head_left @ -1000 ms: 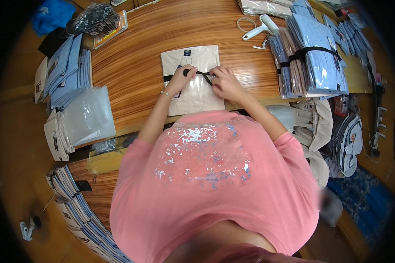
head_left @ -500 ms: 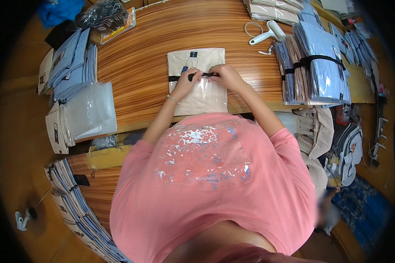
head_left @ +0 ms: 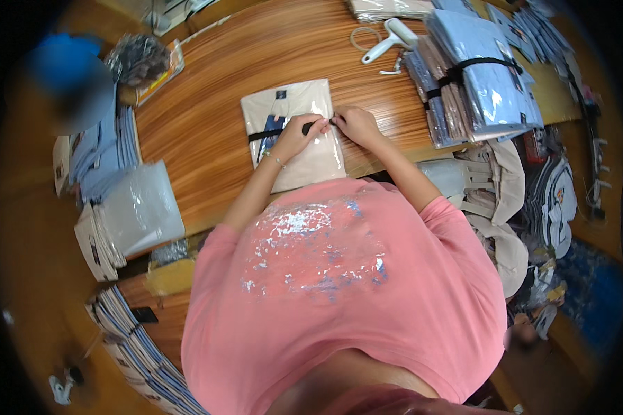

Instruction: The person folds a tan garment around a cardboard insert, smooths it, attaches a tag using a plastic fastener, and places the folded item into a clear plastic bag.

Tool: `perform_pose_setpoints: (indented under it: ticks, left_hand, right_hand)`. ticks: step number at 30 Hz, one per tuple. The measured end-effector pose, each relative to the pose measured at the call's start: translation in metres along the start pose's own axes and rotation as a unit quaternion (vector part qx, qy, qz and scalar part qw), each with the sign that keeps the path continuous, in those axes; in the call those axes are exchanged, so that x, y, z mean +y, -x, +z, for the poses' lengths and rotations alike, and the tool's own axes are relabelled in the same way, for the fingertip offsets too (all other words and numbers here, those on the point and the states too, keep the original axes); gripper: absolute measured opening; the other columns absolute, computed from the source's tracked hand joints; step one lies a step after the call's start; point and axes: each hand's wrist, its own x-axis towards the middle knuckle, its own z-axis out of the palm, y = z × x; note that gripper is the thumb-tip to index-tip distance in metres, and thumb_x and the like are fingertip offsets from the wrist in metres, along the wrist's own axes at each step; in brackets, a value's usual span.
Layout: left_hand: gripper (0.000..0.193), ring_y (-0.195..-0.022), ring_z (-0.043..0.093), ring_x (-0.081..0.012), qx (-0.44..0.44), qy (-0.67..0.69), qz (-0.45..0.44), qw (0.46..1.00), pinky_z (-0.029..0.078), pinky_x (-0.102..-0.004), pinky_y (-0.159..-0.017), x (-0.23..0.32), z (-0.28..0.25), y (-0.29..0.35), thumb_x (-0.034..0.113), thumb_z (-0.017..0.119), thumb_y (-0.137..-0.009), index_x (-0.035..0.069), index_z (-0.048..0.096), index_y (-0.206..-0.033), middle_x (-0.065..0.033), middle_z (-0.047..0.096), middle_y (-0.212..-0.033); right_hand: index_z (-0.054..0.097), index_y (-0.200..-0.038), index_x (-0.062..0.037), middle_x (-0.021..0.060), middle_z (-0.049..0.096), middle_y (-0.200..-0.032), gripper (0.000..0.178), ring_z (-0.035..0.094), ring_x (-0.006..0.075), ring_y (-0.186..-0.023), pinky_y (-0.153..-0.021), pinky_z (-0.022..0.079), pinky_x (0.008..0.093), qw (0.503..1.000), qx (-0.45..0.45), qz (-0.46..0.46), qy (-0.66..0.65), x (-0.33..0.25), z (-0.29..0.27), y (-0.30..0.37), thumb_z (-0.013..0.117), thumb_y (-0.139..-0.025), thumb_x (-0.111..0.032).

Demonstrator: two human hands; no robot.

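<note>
Right hand [head_left: 358,129] shifted to edge of beige package [head_left: 320,163].

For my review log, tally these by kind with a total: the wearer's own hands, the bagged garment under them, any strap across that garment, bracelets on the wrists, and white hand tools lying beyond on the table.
Own hands, left hand and right hand: 2
Cream bagged garment: 1
Black strap: 1
Bracelet: 1
White hand tool: 1
Total: 6
</note>
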Motion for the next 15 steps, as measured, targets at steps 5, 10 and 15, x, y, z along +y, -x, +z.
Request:
perform_pose_setpoints:
  ticks: [5,10,15]
  left_hand:
    - [0.016,-0.070,0.055,-0.0179,0.055,-0.037,-0.009,0.998,0.044,-0.0299,-0.063,-0.035,0.014,0.000,0.013,0.057,-0.087,-0.002,0.055,-0.083,-0.0124,0.056,-0.073]
    - [0.013,-0.072,0.057,-0.0274,0.090,-0.114,0.081,0.986,0.045,-0.0344,-0.065,-0.019,0.030,-0.005,0.003,0.057,-0.080,-0.004,0.054,-0.091,-0.0154,0.058,-0.077]
    - [0.024,-0.078,0.060,-0.0297,0.075,-0.083,0.041,0.993,0.046,-0.0334,-0.072,-0.033,0.024,-0.001,-0.010,0.047,-0.072,-0.005,0.058,-0.093,-0.0186,0.062,-0.085]
  right_hand:
    - [0.067,-0.081,-0.0104,0.0134,0.065,-0.078,0.020,0.063,0.0318,-0.077,-0.066,0.048,0.0428,0.997,-0.036,0.062,-0.017,-0.001,-0.025,0.007,0.058,-0.080,-0.029]
    - [0.065,-0.084,-0.0085,0.0117,0.064,-0.081,0.013,0.060,0.0302,-0.081,-0.071,0.045,0.0420,0.984,0.028,-0.134,-0.117,-0.043,-0.026,0.007,0.057,-0.079,-0.018]
    - [0.065,-0.086,-0.0103,0.0082,0.057,-0.110,0.013,0.048,0.0267,-0.107,-0.086,0.037,0.0437,0.980,0.113,-0.159,-0.039,-0.030,-0.011,0.000,0.060,-0.078,-0.019]
